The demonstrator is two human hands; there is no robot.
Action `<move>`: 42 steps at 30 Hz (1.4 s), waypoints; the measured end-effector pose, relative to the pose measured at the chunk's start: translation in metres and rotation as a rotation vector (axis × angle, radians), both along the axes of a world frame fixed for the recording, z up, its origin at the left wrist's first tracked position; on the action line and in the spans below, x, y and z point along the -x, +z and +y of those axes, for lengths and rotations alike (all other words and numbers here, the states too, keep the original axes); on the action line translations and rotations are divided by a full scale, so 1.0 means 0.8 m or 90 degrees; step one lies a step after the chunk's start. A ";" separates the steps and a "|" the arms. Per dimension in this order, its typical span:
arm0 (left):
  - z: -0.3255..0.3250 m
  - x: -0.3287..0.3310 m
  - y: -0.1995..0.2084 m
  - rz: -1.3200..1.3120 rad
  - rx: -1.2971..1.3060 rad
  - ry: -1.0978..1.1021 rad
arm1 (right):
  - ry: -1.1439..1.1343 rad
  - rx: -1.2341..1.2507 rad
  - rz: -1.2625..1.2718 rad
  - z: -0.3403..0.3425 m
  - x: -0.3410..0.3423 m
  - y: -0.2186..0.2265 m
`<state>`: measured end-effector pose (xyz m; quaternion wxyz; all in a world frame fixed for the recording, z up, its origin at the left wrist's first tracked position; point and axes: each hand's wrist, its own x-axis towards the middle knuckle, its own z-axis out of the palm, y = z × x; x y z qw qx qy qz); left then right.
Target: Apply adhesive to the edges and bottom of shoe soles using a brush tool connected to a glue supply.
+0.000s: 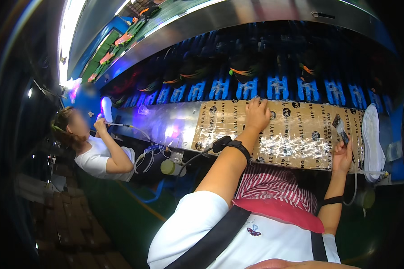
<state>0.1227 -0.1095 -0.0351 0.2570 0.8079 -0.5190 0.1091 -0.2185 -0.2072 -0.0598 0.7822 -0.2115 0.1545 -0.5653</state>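
My left hand (257, 115) rests palm down near the far edge of a cardboard sheet (292, 134) wrapped in shiny clear film or tape. Its fingers lie over that edge, with no object visible in them. At the right end of the sheet, my right hand (343, 154) grips a brush (340, 127) by its dark handle, bristles pointing away from me. A thin tube hangs down beside that hand. Just right of the cardboard lies a long white shoe sole (372, 141), apart from both hands.
Beyond the bench, dark shoes with orange trim (241, 71) sit on a row of blue holders (247, 88). To my left, a person (105, 152) in a white top holds a white sole (106, 109). A metal ledge (265, 11) runs above. A clear cup (394, 151) stands far right.
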 end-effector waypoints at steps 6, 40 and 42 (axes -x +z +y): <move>0.001 0.000 0.000 -0.013 -0.011 0.002 | 0.008 -0.001 -0.008 0.000 0.002 -0.003; 0.000 0.000 -0.001 -0.031 -0.029 -0.013 | -0.026 -0.021 0.037 0.009 -0.007 0.019; 0.000 0.000 -0.001 -0.027 -0.033 -0.013 | -0.027 -0.023 0.033 0.009 -0.007 0.019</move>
